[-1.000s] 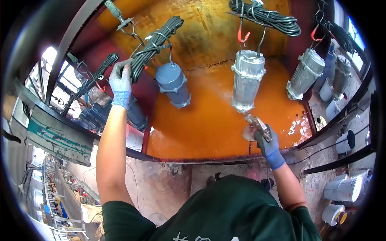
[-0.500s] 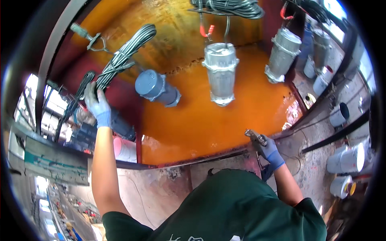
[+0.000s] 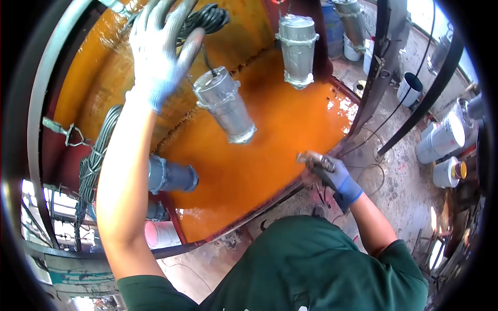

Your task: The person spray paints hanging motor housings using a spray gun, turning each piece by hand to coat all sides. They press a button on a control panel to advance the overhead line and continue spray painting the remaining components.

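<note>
Above the orange tank (image 3: 270, 155), our left hand (image 3: 158, 57) was raised with fingers spread, closing on nothing, just beside the black cable coil (image 3: 207, 18) and the grey hanging pump (image 3: 224, 103). At the tank's right edge, our right hand (image 3: 334, 176) gripped a spray gun (image 3: 314, 161).

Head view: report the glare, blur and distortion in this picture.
Head view: fisheye bends the straight metal frame into an arc, with black corners at the rim; glare shows as white patches on the wet orange surface and daylight blows out at the lower left; the raised left hand is slightly soft with motion blur, while the right hand, closed on a spray gun, is sharper.
</note>
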Demonstrator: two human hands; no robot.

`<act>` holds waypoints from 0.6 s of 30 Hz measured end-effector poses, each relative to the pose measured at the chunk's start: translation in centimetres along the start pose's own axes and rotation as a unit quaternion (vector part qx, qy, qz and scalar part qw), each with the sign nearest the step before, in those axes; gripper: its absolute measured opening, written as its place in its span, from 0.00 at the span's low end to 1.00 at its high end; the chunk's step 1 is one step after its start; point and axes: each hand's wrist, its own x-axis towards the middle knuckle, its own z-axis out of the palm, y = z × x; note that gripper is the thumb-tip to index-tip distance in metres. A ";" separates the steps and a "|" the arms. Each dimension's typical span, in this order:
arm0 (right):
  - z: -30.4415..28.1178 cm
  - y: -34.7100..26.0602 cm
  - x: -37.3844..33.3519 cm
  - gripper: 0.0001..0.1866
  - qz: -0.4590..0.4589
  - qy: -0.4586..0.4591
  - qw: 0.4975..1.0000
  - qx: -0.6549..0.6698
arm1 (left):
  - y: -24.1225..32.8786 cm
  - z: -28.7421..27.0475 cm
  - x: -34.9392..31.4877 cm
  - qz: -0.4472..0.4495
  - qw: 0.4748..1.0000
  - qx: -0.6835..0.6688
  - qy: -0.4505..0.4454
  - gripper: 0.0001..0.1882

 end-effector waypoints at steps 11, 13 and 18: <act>0.8 1.6 0.3 0.16 -0.002 0.112 0.991 0.069 | 1.0 5.7 4.7 -0.126 0.944 -0.128 -0.277 0.27; 0.7 1.3 0.3 0.15 -0.015 0.079 0.997 -0.007 | 1.4 5.1 3.3 -0.167 0.939 -0.179 -0.243 0.24; 0.8 -0.7 0.6 0.14 0.016 0.028 0.995 -0.095 | 2.1 1.8 1.6 -0.094 0.959 -0.189 -0.188 0.17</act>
